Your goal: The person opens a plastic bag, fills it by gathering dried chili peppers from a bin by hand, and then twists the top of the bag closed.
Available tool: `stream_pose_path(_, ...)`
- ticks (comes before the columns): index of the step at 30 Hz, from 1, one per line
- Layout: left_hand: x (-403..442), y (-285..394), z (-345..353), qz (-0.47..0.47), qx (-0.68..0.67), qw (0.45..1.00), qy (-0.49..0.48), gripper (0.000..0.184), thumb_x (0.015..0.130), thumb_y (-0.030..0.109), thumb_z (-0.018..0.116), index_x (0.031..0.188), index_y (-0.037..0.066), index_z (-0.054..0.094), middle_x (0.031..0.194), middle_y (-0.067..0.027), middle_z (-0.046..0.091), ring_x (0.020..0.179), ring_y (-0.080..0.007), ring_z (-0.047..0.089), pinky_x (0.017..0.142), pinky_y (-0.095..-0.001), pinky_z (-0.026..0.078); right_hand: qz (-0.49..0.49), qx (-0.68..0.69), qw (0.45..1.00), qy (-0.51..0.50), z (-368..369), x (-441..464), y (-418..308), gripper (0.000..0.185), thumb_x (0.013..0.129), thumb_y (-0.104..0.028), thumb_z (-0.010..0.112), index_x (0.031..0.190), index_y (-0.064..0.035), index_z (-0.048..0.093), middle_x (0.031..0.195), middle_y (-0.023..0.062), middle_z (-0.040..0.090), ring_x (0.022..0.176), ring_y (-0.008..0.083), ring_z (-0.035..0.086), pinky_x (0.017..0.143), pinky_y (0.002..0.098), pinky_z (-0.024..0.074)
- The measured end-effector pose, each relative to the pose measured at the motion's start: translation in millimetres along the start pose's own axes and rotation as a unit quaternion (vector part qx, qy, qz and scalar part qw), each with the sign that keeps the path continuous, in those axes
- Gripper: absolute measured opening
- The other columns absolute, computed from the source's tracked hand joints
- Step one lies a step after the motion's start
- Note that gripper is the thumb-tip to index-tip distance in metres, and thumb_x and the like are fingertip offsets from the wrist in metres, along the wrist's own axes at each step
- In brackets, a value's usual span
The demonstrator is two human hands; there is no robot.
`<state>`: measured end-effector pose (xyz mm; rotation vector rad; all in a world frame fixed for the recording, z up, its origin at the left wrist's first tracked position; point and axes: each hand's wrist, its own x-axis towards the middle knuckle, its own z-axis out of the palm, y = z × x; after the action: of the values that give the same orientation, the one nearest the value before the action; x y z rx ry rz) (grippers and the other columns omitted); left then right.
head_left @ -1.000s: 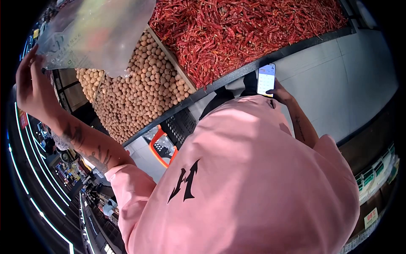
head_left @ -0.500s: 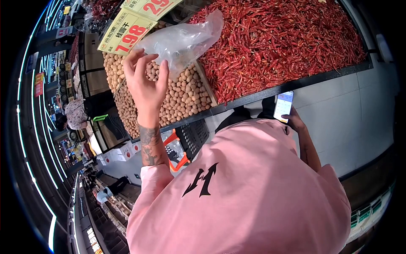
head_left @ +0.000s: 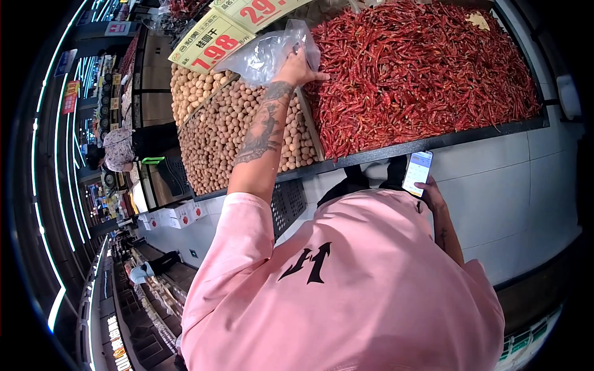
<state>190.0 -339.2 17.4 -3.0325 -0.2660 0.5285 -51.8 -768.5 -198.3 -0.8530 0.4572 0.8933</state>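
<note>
My left hand (head_left: 298, 67) reaches over the clear plastic bag (head_left: 257, 60), its fingertips at the bag's right part and its thumb stretched out towards the chilies. The bag lies crumpled at the top of the round brown dried fruits (head_left: 223, 127), beside the dried red chilies (head_left: 421, 74). Whether the fingers pinch any plastic is hard to see, but the thumb is clearly apart from them. Low at my right side, my right hand (head_left: 432, 193) holds a phone (head_left: 417, 172) with its lit screen up, the thumb over the lower part of the screen.
Yellow price signs (head_left: 213, 42) stand behind the fruits. A dark rim (head_left: 396, 150) edges the display, and a wooden divider (head_left: 311, 127) parts fruits from chilies. A black perforated basket (head_left: 288, 204) is below the rim. Another person (head_left: 117, 148) is at the left.
The bag has come down onto the display. My left hand, apart from it half a second ago, has moved right and forward onto it. My right hand still holds the phone.
</note>
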Motion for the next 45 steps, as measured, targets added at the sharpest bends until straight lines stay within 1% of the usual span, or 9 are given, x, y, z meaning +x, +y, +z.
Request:
stream_pose_path(3, -14.8, 3.4, 1.0, 0.06, -0.067, 0.995, 0.052, 0.105, 0.07, 0.052, 0.082, 0.145, -0.003, 0.034, 0.149, -0.0331, 0.031, 0.132, -0.0442, 0.044, 0.109, -0.0416, 0.041, -0.021, -0.026, 0.999, -0.005, -16.6, 0.4, 9.9, 0.067, 0.072, 0.003, 0.067, 0.135, -0.0025, 0.043, 0.123, 0.0108, 0.061, 0.116, 0.0257, 0.06, 0.103, 0.0393, 0.0466)
stream_pose_path(7, -77.4, 56.3, -32.0, 0.086, -0.147, 0.963, 0.207, 0.037, 0.076, 0.014, 0.068, 0.109, -0.002, 0.067, 0.104, -0.0196, 0.068, 0.092, -0.0333, 0.067, 0.082, -0.0402, 0.054, -0.005, -0.024, 1.0, -0.003, -29.6, -0.6, 15.3, 0.07, 0.07, 0.004, 0.065, 0.137, -0.0019, 0.043, 0.127, 0.0136, 0.061, 0.119, 0.0258, 0.059, 0.104, 0.0373, 0.0452)
stream_pose_path(11, -74.9, 109.3, 23.5, 0.256, -0.215, 0.893, 0.302, 0.064, 0.079, 0.033, 0.073, 0.133, 0.006, 0.053, 0.135, -0.0247, 0.051, 0.119, -0.0411, 0.054, 0.095, -0.0501, 0.048, 0.014, -0.021, 1.0, -0.017, -39.1, 2.7, 14.6, 0.071, 0.072, 0.005, 0.063, 0.138, -0.0041, 0.041, 0.127, 0.0135, 0.059, 0.119, 0.0291, 0.058, 0.101, 0.0452, 0.0491)
stream_pose_path(14, -66.1, 147.0, 57.8, 0.15, -0.152, 0.951, 0.224, 0.111, 0.07, 0.067, 0.073, 0.154, 0.017, 0.021, 0.153, -0.0275, 0.021, 0.134, -0.0538, 0.03, 0.102, -0.0698, 0.031, -0.003, 0.01, 0.999, -0.047, -27.8, 0.5, 5.2, 0.07, 0.072, 0.006, 0.064, 0.138, -0.0011, 0.04, 0.128, 0.0167, 0.059, 0.119, 0.0311, 0.059, 0.102, 0.0444, 0.049)
stream_pose_path(21, -56.2, 139.4, 49.4, 0.165, -0.2, 0.926, 0.273, 0.066, 0.071, 0.02, 0.081, 0.13, 0.013, 0.052, 0.123, -0.0142, 0.05, 0.114, -0.0344, 0.052, 0.086, -0.0438, 0.052, -0.008, 0.035, 0.998, -0.059, -23.6, -3.0, -5.8, 0.064, 0.075, 0.004, 0.067, 0.135, 0.0026, 0.045, 0.124, 0.0201, 0.062, 0.115, 0.0331, 0.062, 0.102, 0.0442, 0.0495)
stream_pose_path(31, -84.2, 64.6, 2.8, 0.146, -0.216, 0.92, 0.294, 0.038, 0.087, 0.033, 0.072, 0.113, 0.007, 0.063, 0.104, -0.0132, 0.063, 0.088, -0.0343, 0.066, 0.077, -0.0406, 0.054, -0.001, 0.018, 0.999, -0.033, -21.1, -1.5, -7.4, 0.058, 0.083, 0.001, 0.063, 0.136, 0.0036, 0.042, 0.123, 0.0209, 0.061, 0.114, 0.0347, 0.062, 0.1, 0.0444, 0.0501)
stream_pose_path(35, -75.5, -2.9, -1.3, 0.05, -0.19, 0.938, 0.284, 0.037, 0.087, 0.025, 0.07, 0.116, 0.003, 0.062, 0.106, -0.02, 0.062, 0.093, -0.0353, 0.065, 0.08, -0.0416, 0.054, -0.001, -0.003, 1.0, 0.004, -17.1, -5.0, -12.9, 0.056, 0.083, 0.001, 0.062, 0.136, 0.0004, 0.045, 0.123, 0.0182, 0.062, 0.112, 0.0311, 0.063, 0.099, 0.0424, 0.0508)
stream_pose_path(39, -11.3, -51.2, 26.5, 0.115, -0.092, 0.903, 0.403, 0.044, 0.084, 0.017, 0.07, 0.124, 0.004, 0.058, 0.124, -0.0222, 0.056, 0.109, -0.04, 0.058, 0.092, -0.0447, 0.05, -0.005, -0.034, 0.998, 0.051, -23.7, -8.7, -13.5, 0.046, 0.086, 0.0, 0.063, 0.13, -0.0013, 0.05, 0.12, 0.013, 0.064, 0.109, 0.0246, 0.064, 0.096, 0.0396, 0.0524)
stream_pose_path(45, 30.5, -70.8, 55.9, 0.052, 0.055, 0.95, 0.304, 0.067, 0.081, 0.041, 0.072, 0.136, 0.01, 0.048, 0.138, -0.018, 0.049, 0.123, -0.0442, 0.049, 0.096, -0.0516, 0.047, -0.011, -0.07, 0.995, 0.064, -5.1, -15.9, -31.5, 0.043, 0.091, -0.004, 0.062, 0.131, 0.0003, 0.048, 0.117, 0.0174, 0.065, 0.104, 0.0295, 0.068, 0.091, 0.0396, 0.0556)
